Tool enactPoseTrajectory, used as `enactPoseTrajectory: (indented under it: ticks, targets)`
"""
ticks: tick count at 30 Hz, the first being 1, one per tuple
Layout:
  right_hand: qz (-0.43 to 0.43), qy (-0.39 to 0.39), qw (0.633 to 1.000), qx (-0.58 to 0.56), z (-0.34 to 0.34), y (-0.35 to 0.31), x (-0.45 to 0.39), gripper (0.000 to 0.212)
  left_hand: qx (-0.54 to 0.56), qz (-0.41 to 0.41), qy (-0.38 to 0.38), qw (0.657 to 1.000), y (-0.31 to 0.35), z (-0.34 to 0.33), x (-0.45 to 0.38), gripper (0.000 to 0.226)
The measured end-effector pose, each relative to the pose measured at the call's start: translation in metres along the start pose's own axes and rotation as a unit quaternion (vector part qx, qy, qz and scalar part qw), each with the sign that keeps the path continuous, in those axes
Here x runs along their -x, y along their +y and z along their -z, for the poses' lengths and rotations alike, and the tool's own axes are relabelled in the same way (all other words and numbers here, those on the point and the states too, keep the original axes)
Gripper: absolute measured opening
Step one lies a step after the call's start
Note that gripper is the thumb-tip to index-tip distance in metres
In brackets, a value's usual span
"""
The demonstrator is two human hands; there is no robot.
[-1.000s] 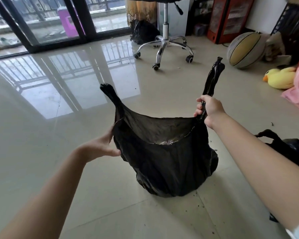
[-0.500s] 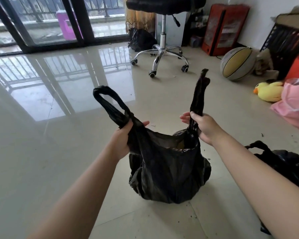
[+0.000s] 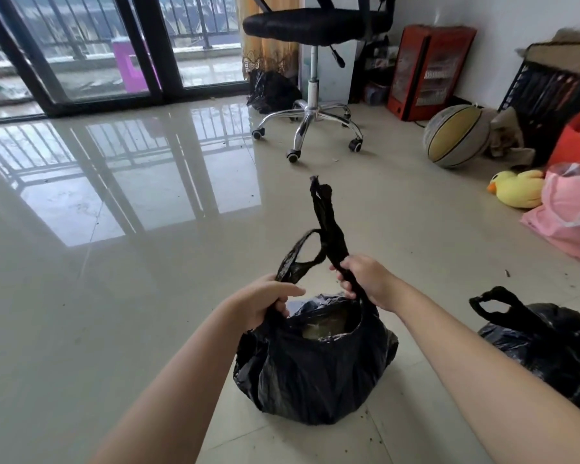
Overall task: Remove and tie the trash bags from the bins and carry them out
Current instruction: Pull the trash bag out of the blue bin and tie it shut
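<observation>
Handles drawn together since a moment ago over black trash bag (image 3: 315,370) at lower centre, left hand (image 3: 265,304) and right hand (image 3: 365,281) each clamped on one, crossing, knot likely next.

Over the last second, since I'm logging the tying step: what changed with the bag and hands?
The left hand went from resting on the bag's side to gripping its handle loop. Both hands drew inward, bringing the two handles together above the trash bag, whose wide mouth has narrowed. The right hand kept its handle throughout. No knot yet. The bag stays on the floor, and the second black bag hasn't moved.
</observation>
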State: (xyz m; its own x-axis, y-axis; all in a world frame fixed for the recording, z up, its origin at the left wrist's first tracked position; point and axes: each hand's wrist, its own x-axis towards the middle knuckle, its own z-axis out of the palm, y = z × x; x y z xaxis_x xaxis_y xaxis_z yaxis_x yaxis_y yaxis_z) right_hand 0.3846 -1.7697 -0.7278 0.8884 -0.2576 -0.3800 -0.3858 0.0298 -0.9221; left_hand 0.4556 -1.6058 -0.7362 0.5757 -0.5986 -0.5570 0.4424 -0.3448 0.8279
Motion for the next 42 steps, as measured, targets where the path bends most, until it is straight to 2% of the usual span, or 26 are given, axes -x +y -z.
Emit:
enactPoseTrajectory:
  ticks: [2, 3, 6, 7, 9, 11, 14, 17, 18, 20, 22, 24, 26, 30, 32, 37, 40, 42]
  targets:
    - [0.059, -0.004, 0.983, 0.175, -0.005, -0.002, 0.003, 0.031, -0.039, -0.011, -0.032, 0.999, 0.000, 0.002, 0.003, 0.018]
    - [0.085, 0.000, 0.957, 0.276, -0.006, -0.003, 0.004, 0.031, -0.060, -0.014, -0.036, 0.997, 0.000, 0.003, 0.005, 0.020]
    - [0.117, 0.023, 0.830, 0.545, -0.013, -0.001, 0.005, 0.018, -0.033, -0.022, -0.008, 0.999, 0.001, 0.001, 0.007, 0.032]
    - [0.125, 0.026, 0.803, 0.582, -0.017, -0.001, 0.006, 0.015, 0.003, -0.037, 0.008, 0.999, 0.003, -0.001, 0.006, 0.033]
    - [0.142, 0.003, 0.785, 0.603, -0.020, -0.002, 0.010, 0.015, 0.064, -0.052, 0.052, 0.995, 0.005, -0.003, 0.003, 0.039]
    - [0.140, -0.039, 0.792, 0.594, -0.021, -0.004, 0.012, 0.017, 0.101, -0.051, 0.075, 0.991, 0.005, -0.003, 0.001, 0.045]
    - [0.106, -0.118, 0.830, 0.535, -0.017, -0.001, 0.014, 0.024, 0.179, -0.056, 0.030, 0.982, 0.004, 0.000, 0.002, 0.041]
    - [0.055, -0.179, 0.839, 0.510, -0.009, 0.003, 0.018, 0.018, 0.222, -0.034, -0.019, 0.974, 0.003, 0.007, 0.006, 0.037]
    - [0.046, -0.177, 0.848, 0.497, -0.006, 0.003, 0.018, 0.012, 0.193, -0.024, -0.045, 0.980, 0.003, 0.009, 0.008, 0.036]
    - [0.030, -0.150, 0.888, 0.434, 0.002, 0.001, 0.017, 0.026, 0.040, -0.013, -0.089, 0.995, 0.004, 0.011, 0.010, 0.031]
    - [0.025, -0.121, 0.916, 0.383, 0.007, 0.000, 0.015, 0.027, -0.135, -0.025, -0.113, 0.984, 0.007, 0.009, 0.012, 0.029]
    - [0.030, -0.101, 0.930, 0.352, 0.007, -0.001, 0.015, 0.019, -0.234, -0.039, -0.117, 0.964, 0.011, 0.005, 0.013, 0.027]
    - [0.044, -0.085, 0.940, 0.327, 0.007, -0.003, 0.014, 0.019, -0.259, -0.050, -0.103, 0.959, 0.014, 0.001, 0.012, 0.023]
    - [0.080, -0.082, 0.952, 0.282, 0.010, -0.005, 0.016, 0.036, -0.219, -0.065, -0.095, 0.969, 0.016, -0.001, 0.012, 0.023]
    - [0.087, -0.100, 0.951, 0.280, 0.013, -0.006, 0.019, 0.035, -0.188, -0.092, -0.081, 0.974, 0.020, -0.001, 0.014, 0.026]
    - [0.078, -0.126, 0.960, 0.237, 0.016, -0.012, 0.023, 0.026, -0.053, -0.139, 0.037, 0.988, 0.030, -0.006, 0.011, 0.032]
    - [0.096, -0.123, 0.973, 0.172, 0.013, -0.018, 0.024, 0.037, -0.015, -0.228, 0.116, 0.967, 0.035, -0.013, 0.005, 0.035]
    - [0.118, -0.111, 0.974, 0.156, 0.012, -0.022, 0.025, 0.041, 0.005, -0.299, 0.141, 0.944, 0.040, -0.015, 0.004, 0.041]
